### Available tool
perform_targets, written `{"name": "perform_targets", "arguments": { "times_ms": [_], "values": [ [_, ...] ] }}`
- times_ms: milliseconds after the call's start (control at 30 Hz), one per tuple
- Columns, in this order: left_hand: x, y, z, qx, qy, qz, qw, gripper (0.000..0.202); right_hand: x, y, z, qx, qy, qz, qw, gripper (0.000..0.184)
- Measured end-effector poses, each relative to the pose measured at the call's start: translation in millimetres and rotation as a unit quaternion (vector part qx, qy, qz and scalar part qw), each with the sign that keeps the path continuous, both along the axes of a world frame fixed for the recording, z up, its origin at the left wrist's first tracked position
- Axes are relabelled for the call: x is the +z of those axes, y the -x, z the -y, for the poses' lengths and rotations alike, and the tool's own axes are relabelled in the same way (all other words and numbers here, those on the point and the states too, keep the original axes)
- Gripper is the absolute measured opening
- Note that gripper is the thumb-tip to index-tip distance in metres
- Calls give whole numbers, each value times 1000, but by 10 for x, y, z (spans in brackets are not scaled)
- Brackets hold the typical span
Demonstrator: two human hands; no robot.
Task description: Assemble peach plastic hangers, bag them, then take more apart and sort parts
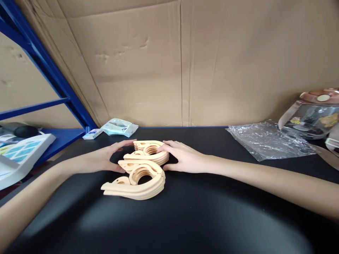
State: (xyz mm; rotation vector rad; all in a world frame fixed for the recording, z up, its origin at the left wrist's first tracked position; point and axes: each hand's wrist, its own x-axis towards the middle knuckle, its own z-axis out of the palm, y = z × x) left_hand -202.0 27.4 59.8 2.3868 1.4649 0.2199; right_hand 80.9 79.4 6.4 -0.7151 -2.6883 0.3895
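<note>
Two stacks of cream plastic folding hangers, folded into curled shapes, lie one behind the other on the black table (206,218). My left hand (112,157) curves round the left ends of the far stack (148,157), fingers behind and thumb in front. From the right, my right hand (182,155) grips the same stack at its rounded end, with a finger on top and the thumb low at the side. Closer to me, the near stack (148,187) sits against or just in front of the far one, with its round openings facing up.
A crumpled clear plastic bag (267,139) and a clear jug with a brown lid (315,116) are at the right. A blue-white tissue pack (120,127) and small box (92,133) lie back left. Beyond stand a blue frame (53,74), a white tray (23,155) and cardboard (148,63).
</note>
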Motion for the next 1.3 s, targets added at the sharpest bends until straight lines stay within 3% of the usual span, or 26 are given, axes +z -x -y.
{"name": "perform_targets", "arguments": {
  "times_ms": [133, 267, 433, 633, 967, 1133, 1300],
  "values": [
    [-53, 77, -60, -12, 6, 0, 1000, 68, -59, 77, -14, 1, -24, -13, 1000, 45],
    [-104, 112, -68, 16, 15, 3, 1000, 74, -106, 118, -16, -14, -41, -22, 999, 39],
    [-130, 145, -117, 14, 23, 27, 999, 67, -136, 138, -57, -23, -45, -36, 998, 41],
    [-190, 223, -373, -28, 55, 76, 995, 69, -131, 146, -220, -34, -33, -49, 998, 41],
    [-290, 67, -711, 63, 74, 111, 989, 87, -107, 139, -472, -52, -10, -37, 998, 48],
    [-334, 93, -789, 64, 79, 138, 985, 96, -123, 118, -528, -35, -8, -40, 999, 44],
    [-333, 78, -795, 50, 88, 173, 980, 103, -124, 121, -556, -9, -12, -58, 998, 52]
  ]
}}
